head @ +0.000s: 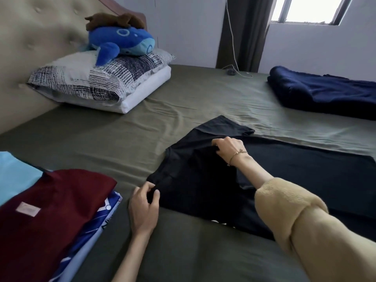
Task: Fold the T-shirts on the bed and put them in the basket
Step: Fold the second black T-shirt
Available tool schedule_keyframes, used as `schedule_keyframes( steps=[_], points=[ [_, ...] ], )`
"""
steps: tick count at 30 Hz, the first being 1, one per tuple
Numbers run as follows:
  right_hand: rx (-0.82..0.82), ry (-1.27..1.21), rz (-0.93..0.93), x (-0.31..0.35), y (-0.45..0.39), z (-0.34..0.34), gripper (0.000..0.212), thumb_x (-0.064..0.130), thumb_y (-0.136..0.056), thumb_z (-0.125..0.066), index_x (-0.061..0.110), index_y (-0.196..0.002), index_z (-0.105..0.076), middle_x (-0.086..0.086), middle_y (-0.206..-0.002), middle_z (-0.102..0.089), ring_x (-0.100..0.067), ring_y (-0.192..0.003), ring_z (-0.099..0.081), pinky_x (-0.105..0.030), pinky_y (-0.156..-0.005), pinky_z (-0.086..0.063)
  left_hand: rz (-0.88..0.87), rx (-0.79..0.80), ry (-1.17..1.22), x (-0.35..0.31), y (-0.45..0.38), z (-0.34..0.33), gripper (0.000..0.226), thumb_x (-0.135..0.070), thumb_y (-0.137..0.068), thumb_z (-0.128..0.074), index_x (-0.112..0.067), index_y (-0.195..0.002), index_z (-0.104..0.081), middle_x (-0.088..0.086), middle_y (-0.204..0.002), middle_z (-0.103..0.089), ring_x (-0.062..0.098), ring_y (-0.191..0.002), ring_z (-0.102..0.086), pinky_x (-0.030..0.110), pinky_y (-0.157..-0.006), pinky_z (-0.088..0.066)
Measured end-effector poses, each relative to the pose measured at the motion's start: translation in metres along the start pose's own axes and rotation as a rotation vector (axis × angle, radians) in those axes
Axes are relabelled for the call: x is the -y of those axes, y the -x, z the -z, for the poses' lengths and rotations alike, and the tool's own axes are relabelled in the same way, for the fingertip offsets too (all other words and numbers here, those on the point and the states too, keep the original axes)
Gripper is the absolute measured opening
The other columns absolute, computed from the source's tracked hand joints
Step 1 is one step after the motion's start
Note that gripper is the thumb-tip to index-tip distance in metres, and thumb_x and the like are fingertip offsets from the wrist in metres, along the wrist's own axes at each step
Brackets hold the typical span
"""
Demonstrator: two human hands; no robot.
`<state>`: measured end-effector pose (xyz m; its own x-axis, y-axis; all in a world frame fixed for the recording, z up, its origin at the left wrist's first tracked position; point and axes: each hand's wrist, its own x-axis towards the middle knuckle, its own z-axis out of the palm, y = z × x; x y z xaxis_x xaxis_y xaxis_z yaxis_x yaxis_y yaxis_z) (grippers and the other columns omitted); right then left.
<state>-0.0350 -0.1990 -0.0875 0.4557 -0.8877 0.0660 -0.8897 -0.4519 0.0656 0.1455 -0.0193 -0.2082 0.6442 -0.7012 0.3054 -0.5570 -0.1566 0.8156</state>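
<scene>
While the black T-shirt (203, 180) lies spread on the olive bed sheet (122, 139) at centre right of the frame, both hands grasp it. The left hand (143, 206) pinches a fold of fabric at the near left corner, at lower centre. The right hand (228, 148) grips a gathered ridge of cloth along the far edge, near the sleeve that juts toward the upper centre.

Risks, as judged from this position:
- Uneven pull. If one hand lifts ahead of the other, the fold line will likely skew and the panel will land crooked.
- Bunching. The fabric under the right hand is already gathered; carrying it over without smoothing could trap creases.
- Slip. The left pinch holds only a small tuck, which may release under tension.
- Sleeve drag. The tan fleece sleeve (284, 202) lies over the shirt body and could drag the cloth when the arm moves.

Orientation: the long axis runs from centre frame toward the right edge. The sleeve end sits at the hands, so the collar end appears to point left; the hem end extends right.

A stack of folded shirts, maroon T-shirt (50, 200) on top, occupies the lower left. A navy garment (325, 92) lies at upper right. No basket is in view.
</scene>
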Motion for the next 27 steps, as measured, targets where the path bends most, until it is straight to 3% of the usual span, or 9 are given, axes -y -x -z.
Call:
schedule_keyframes(
  steps=[3, 5, 9, 12, 14, 17, 22, 24, 27],
  points=[
    [0.185, -0.064, -0.102, -0.008, -0.001, -0.012, 0.035, 0.04, -0.086, -0.058, 0.02, -0.114, -0.06, -0.005, -0.116, -0.06, -0.027, -0.11, -0.058, -0.031, -0.084, -0.042, 0.036, -0.02, 0.026, 0.002, -0.004, -0.003, 0.011, -0.025, -0.077, -0.048, -0.02, -0.085, -0.053, -0.002, -0.084, -0.057, 0.02, -0.082, -0.055, 0.031, -0.074, -0.037],
    [0.283, -0.197, -0.181, -0.012, -0.001, -0.02, 0.027, 0.038, -0.086, -0.057, 0.017, -0.099, -0.066, -0.005, -0.106, -0.066, -0.026, -0.103, -0.062, -0.029, -0.08, -0.044, 0.047, -0.024, 0.048, 0.003, -0.004, -0.004, 0.013, -0.017, -0.075, -0.049, -0.02, -0.087, -0.051, -0.004, -0.081, -0.057, 0.02, -0.08, -0.055, 0.031, -0.071, -0.036],
    [0.142, -0.604, -0.319, -0.008, -0.001, -0.035, 0.027, 0.026, -0.095, -0.043, 0.008, -0.111, -0.056, -0.018, -0.117, -0.06, -0.033, -0.108, -0.055, -0.033, -0.085, -0.041, 0.032, -0.029, 0.041, 0.003, -0.004, -0.004, 0.024, -0.022, -0.069, -0.042, -0.022, -0.092, -0.049, -0.003, -0.076, -0.053, 0.019, -0.075, -0.053, 0.033, -0.07, -0.036],
    [0.011, -0.773, -0.15, 0.004, 0.01, -0.035, 0.021, 0.026, -0.099, -0.04, 0.009, -0.101, -0.052, -0.019, -0.101, -0.062, -0.033, -0.094, -0.057, -0.031, -0.073, -0.036, 0.021, -0.025, 0.015, 0.003, -0.003, -0.004, 0.02, -0.019, -0.074, -0.045, -0.023, -0.093, -0.048, -0.003, -0.074, -0.052, 0.02, -0.074, -0.053, 0.033, -0.069, -0.036],
    [-0.013, -0.626, 0.047, 0.008, 0.025, -0.033, 0.02, 0.032, -0.099, -0.039, 0.015, -0.095, -0.049, -0.012, -0.08, -0.062, -0.031, -0.079, -0.059, -0.032, -0.07, -0.037, 0.008, -0.023, -0.016, 0.002, -0.003, -0.004, 0.019, -0.017, -0.076, -0.047, -0.022, -0.094, -0.049, -0.004, -0.075, -0.051, 0.021, -0.074, -0.052, 0.034, -0.068, -0.037],
    [-0.111, -0.294, 0.264, 0.002, 0.049, -0.038, 0.036, 0.05, -0.096, -0.032, 0.02, -0.092, -0.052, 0.002, -0.071, -0.058, -0.021, -0.071, -0.055, -0.026, -0.085, -0.028, 0.021, -0.024, -0.039, 0.0, -0.003, -0.004, 0.017, -0.011, -0.08, -0.052, -0.017, -0.096, -0.052, -0.003, -0.076, -0.051, 0.023, -0.077, -0.053, 0.037, -0.071, -0.04],
    [-0.007, -0.258, 0.454, -0.015, 0.083, -0.062, 0.049, 0.069, -0.078, -0.037, 0.023, -0.089, -0.051, 0.014, -0.072, -0.044, -0.004, -0.071, -0.044, -0.02, -0.077, -0.021, -0.003, -0.034, -0.062, -0.001, -0.003, -0.004, 0.026, -0.025, -0.072, -0.042, -0.016, -0.094, -0.053, -0.002, -0.075, -0.051, 0.022, -0.074, -0.052, 0.038, -0.07, -0.041],
    [0.042, -0.277, 0.434, -0.017, 0.091, -0.063, 0.039, 0.056, -0.074, -0.048, 0.023, -0.094, -0.05, 0.017, -0.079, -0.043, -0.001, -0.079, -0.039, -0.021, -0.078, -0.022, -0.002, -0.039, -0.079, -0.002, -0.004, -0.005, 0.019, -0.019, -0.076, -0.049, -0.015, -0.094, -0.053, -0.001, -0.075, -0.051, 0.023, -0.074, -0.052, 0.038, -0.07, -0.041],
    [-0.156, -0.145, 0.416, -0.014, 0.099, -0.07, 0.04, 0.013, -0.054, -0.06, 0.022, -0.091, -0.046, 0.011, -0.086, -0.048, -0.01, -0.084, -0.039, -0.025, -0.074, -0.026, 0.004, -0.035, -0.098, -0.002, -0.003, -0.005, 0.018, -0.004, -0.078, -0.058, -0.013, -0.094, -0.054, 0.0, -0.075, -0.052, 0.025, -0.075, -0.053, 0.038, -0.071, -0.041]
  ],
)
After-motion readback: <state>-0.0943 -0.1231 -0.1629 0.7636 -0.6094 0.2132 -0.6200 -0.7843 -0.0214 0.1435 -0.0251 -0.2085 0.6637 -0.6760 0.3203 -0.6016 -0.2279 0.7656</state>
